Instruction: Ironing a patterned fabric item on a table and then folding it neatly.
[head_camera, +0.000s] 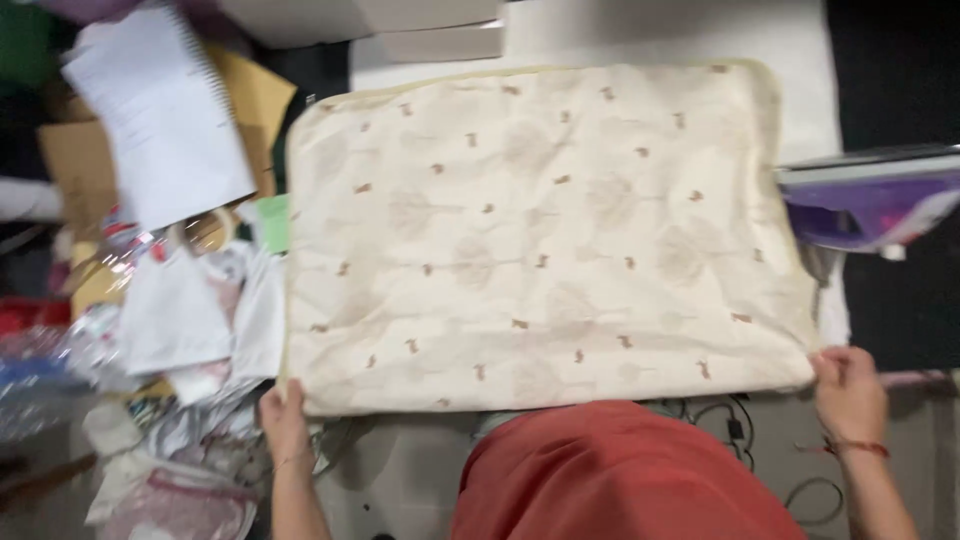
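Two hands, left hand (284, 418) and right hand (848, 392), each pinch one cream pillowcase (545, 235) by its near corners.

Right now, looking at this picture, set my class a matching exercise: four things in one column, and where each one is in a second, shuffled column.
Things:
1. Pillowcase
2. Iron
3. Left hand
4. Notebook

Places:
A. Far right edge
B. Top left, on the clutter
C. Middle, spread flat
D. Pillowcase's near left corner

Pairs: 1-C, 2-A, 3-D, 4-B
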